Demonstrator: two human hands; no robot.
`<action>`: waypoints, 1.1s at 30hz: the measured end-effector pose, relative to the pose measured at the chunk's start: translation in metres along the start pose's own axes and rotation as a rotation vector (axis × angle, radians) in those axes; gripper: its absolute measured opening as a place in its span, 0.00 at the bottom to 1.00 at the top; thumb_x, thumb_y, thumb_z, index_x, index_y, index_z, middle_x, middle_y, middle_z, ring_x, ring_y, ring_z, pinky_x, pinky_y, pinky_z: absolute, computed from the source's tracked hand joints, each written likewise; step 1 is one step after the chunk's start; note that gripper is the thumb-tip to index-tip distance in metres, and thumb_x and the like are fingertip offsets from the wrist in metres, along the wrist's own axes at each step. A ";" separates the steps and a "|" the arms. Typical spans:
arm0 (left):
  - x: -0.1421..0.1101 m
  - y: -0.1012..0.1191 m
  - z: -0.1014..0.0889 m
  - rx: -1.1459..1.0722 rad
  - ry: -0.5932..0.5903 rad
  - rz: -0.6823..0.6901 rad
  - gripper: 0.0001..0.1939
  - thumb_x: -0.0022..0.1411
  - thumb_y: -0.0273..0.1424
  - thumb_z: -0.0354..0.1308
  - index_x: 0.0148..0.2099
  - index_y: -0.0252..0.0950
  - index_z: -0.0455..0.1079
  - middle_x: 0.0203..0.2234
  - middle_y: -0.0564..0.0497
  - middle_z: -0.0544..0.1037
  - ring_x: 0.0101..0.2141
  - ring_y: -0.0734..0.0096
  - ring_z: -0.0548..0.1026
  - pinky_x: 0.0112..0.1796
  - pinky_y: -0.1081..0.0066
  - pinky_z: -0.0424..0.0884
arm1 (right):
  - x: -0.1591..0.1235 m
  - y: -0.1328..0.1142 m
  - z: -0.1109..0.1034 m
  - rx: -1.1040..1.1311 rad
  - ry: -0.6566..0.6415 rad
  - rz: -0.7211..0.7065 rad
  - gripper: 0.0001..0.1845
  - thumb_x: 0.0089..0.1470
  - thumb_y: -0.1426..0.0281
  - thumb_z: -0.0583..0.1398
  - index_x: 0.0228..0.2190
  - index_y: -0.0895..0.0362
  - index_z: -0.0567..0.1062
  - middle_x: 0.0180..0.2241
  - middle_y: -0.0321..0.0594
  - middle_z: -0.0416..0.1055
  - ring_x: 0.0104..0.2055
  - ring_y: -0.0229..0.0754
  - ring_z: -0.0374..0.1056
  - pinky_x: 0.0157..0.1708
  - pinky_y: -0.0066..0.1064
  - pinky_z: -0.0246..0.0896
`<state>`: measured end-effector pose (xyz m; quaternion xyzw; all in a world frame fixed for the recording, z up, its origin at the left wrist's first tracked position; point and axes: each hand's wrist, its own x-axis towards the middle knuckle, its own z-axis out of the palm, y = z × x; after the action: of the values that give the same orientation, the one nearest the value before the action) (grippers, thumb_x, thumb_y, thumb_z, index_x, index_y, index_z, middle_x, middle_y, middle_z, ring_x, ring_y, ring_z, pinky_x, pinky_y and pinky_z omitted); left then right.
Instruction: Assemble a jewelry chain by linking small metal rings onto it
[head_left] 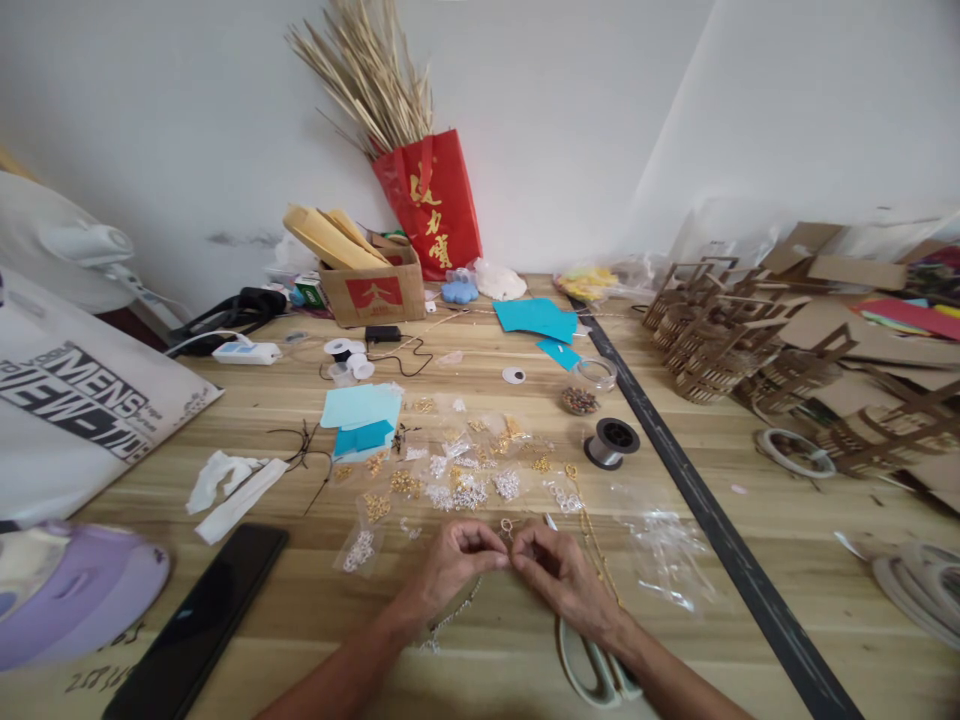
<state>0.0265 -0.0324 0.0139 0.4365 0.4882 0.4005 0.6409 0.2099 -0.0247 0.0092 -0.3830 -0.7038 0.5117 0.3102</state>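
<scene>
My left hand (466, 552) is closed in a pinch, its fingertips meeting those of my right hand (551, 565) low in the middle of the head view. A thin silver chain (459, 612) hangs from under my left fingertips down to the wooden table. My right fingers are pinched too; what they grip is too small to make out. Just beyond the fingertips shows a small ring-like clasp (507, 526). Grey-handled scissors (592, 672) lie partly under my right forearm, beside a gold chain (592, 540). Small bags of silver beads (469, 493) and gold findings (405, 484) spread in front.
A wire spool (613, 442), a dish of brown beads (580, 400) and clear plastic bags (667, 560) lie to the right. On the left are a black phone (202, 620), white strips (241, 500) and blue cards (360, 405). Wooden baskets (787, 375) stand far right.
</scene>
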 end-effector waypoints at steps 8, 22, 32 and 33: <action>-0.001 0.001 -0.001 0.040 0.014 0.036 0.07 0.42 0.33 0.69 0.24 0.35 0.76 0.21 0.52 0.76 0.26 0.71 0.70 0.32 0.72 0.66 | -0.001 -0.002 0.001 -0.013 0.048 -0.012 0.14 0.59 0.60 0.57 0.28 0.57 0.70 0.24 0.33 0.62 0.26 0.37 0.57 0.26 0.27 0.52; -0.002 0.000 -0.003 -0.104 0.028 -0.031 0.05 0.42 0.29 0.68 0.25 0.34 0.77 0.21 0.53 0.77 0.26 0.71 0.71 0.33 0.71 0.65 | -0.002 -0.004 -0.001 -0.045 0.042 -0.040 0.10 0.60 0.65 0.56 0.28 0.56 0.69 0.26 0.36 0.64 0.28 0.38 0.60 0.28 0.28 0.54; 0.001 -0.007 -0.005 -0.150 -0.034 -0.011 0.03 0.45 0.28 0.66 0.26 0.33 0.77 0.20 0.52 0.77 0.25 0.73 0.70 0.32 0.72 0.65 | -0.002 -0.003 0.000 -0.103 0.079 -0.107 0.08 0.60 0.68 0.55 0.28 0.56 0.69 0.27 0.35 0.65 0.29 0.38 0.61 0.29 0.27 0.55; 0.001 -0.005 -0.005 -0.146 -0.029 -0.019 0.03 0.45 0.28 0.66 0.26 0.33 0.77 0.20 0.52 0.77 0.25 0.73 0.70 0.32 0.72 0.65 | -0.002 -0.003 0.001 -0.103 0.080 -0.112 0.08 0.60 0.68 0.55 0.29 0.56 0.69 0.27 0.35 0.65 0.29 0.38 0.61 0.29 0.27 0.55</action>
<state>0.0224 -0.0327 0.0078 0.3897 0.4524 0.4225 0.6819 0.2100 -0.0273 0.0117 -0.3788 -0.7365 0.4409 0.3461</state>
